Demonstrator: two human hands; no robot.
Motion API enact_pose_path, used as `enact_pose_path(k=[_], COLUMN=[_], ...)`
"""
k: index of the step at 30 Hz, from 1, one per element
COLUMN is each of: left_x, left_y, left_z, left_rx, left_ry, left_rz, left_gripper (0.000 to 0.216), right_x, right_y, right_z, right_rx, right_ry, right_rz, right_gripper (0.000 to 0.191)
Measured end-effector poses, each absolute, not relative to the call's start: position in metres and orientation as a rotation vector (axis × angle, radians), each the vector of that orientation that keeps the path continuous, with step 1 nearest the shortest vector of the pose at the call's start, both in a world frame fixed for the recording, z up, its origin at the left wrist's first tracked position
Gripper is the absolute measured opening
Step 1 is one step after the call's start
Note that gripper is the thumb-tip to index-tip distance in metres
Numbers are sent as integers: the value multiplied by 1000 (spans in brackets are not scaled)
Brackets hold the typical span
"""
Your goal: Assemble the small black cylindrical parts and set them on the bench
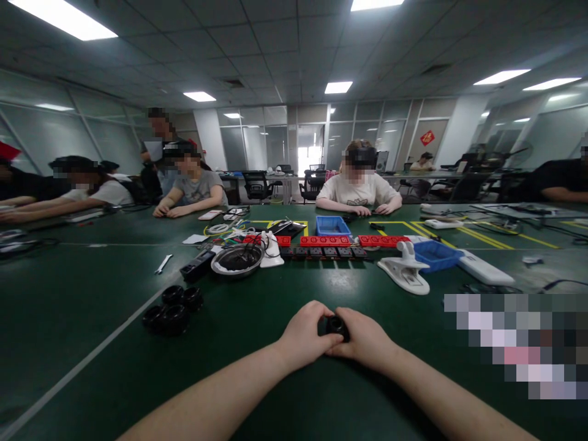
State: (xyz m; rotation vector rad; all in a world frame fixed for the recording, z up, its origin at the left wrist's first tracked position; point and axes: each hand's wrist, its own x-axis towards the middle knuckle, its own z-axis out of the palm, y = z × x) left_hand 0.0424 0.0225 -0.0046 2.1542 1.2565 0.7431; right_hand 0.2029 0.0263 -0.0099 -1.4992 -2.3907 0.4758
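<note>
Both of my hands meet over the green table in front of me. My left hand (307, 334) curls its thumb and fingers around the near left side of a small black round part with a hole in its top (337, 324). From the other side, my right hand (365, 335) closes on the same part, its thumb close to the left thumb. Further left on the table, several black round hollow parts (173, 317) of similar look sit bunched together. What exactly the held part is cannot be made out.
Beyond my hands lie a metal bowl (237, 262), a white stand (272, 250), red socket strips (325, 241), a blue tray (333, 225), a white clamp base (404, 274) and another blue tray (436, 256). A wrench (163, 264) rests at left. People sit around the table (257, 392).
</note>
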Motion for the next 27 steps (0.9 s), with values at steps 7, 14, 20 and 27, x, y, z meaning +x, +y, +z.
enact_pose_path(k=[7, 14, 20, 27], left_x=[37, 39, 46, 42], left_y=[29, 26, 23, 27], left_z=[-4, -2, -10, -7], left_rx=[2109, 2146, 2088, 2103], left_ry=[1102, 1158, 1361, 1260], left_rz=[692, 669, 790, 778], left_gripper=[37, 34, 27, 29], right_x=[222, 219, 200, 207], right_y=[40, 42, 30, 31], right_z=[-3, -11, -15, -13], right_rx=[-1051, -1306, -1617, -1372], right_ry=[-2293, -2305, -2320, -2317], right_rz=[1202, 992, 400, 670], right_gripper=[30, 25, 24, 43])
